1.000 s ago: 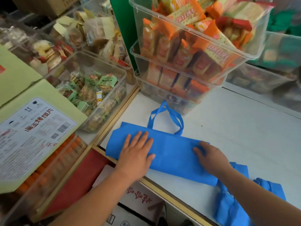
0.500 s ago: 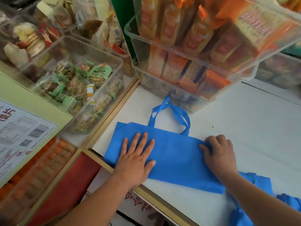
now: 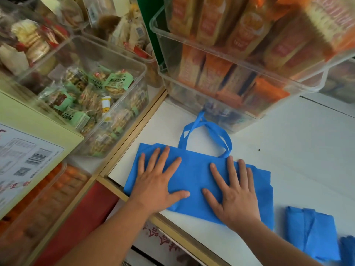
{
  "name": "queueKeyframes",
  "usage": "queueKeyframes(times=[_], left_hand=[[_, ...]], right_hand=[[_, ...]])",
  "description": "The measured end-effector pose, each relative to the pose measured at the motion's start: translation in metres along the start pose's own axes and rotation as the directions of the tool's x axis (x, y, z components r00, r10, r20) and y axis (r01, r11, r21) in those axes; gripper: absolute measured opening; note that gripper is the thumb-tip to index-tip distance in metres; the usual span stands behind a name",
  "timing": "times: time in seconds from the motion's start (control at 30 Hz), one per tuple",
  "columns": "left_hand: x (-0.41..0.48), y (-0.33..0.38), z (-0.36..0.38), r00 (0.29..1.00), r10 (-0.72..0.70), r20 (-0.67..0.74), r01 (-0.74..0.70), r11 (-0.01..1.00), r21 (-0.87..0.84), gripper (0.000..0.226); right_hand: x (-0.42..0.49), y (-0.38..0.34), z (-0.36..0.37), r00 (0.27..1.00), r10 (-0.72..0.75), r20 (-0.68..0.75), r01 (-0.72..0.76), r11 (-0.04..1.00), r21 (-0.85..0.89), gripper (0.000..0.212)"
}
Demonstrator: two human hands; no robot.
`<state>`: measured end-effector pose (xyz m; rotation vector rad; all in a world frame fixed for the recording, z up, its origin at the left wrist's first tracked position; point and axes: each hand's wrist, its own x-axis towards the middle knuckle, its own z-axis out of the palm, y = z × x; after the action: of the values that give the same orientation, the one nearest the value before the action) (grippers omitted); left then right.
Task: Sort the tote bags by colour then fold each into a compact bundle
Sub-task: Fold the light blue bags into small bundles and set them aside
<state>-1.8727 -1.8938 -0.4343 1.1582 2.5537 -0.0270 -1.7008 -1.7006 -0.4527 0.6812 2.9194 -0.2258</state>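
Uncurled now, my right hand [image 3: 234, 196] joins my left hand [image 3: 155, 181], both flat on the limp blue fabric tote bag [image 3: 194, 169]; I'd pinch its edges.

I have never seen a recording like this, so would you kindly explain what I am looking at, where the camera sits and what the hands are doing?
There is no machine here. A person works with bare hands, and the view comes from a wide-angle camera worn on their head, looking forward and down.

The left hand and right hand lie flat, fingers straight and spread. They press a blue tote bag onto the white counter, and nothing is gripped. The bag's handles point away from the person, toward stacked clear bins of orange snack packs.

At the lower right lies more blue fabric, apparently a bag already folded. To the left stands a clear bin of green snack packets.
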Motion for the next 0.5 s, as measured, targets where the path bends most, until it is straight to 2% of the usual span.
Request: queueKeyframes(times=[0.1, 0.33, 0.4, 0.5], left_hand=[[0.013, -0.002, -0.002, 1.0, 0.002, -0.024, -0.002, 1.0, 0.011, 0.108], [0.022, 0.0, 0.006, 0.994, -0.065, -0.084, 0.069, 0.997, 0.035, 0.105], [0.023, 0.0, 0.007, 0.993, -0.072, -0.093, 0.077, 0.996, 0.045, 0.104], [0.024, 0.001, 0.006, 0.993, -0.08, -0.084, 0.085, 0.995, 0.057, 0.104]], right_hand=[[0.012, 0.007, -0.001, 1.0, -0.017, -0.015, 0.017, 1.0, -0.02, 0.076], [0.04, 0.027, -0.012, 0.998, -0.064, -0.019, 0.063, 0.996, -0.066, 0.067], [0.036, 0.039, -0.015, 0.999, 0.041, -0.02, -0.043, 0.99, -0.131, 0.066], [0.03, 0.047, -0.01, 0.987, 0.159, -0.021, -0.161, 0.982, -0.095, 0.067]])
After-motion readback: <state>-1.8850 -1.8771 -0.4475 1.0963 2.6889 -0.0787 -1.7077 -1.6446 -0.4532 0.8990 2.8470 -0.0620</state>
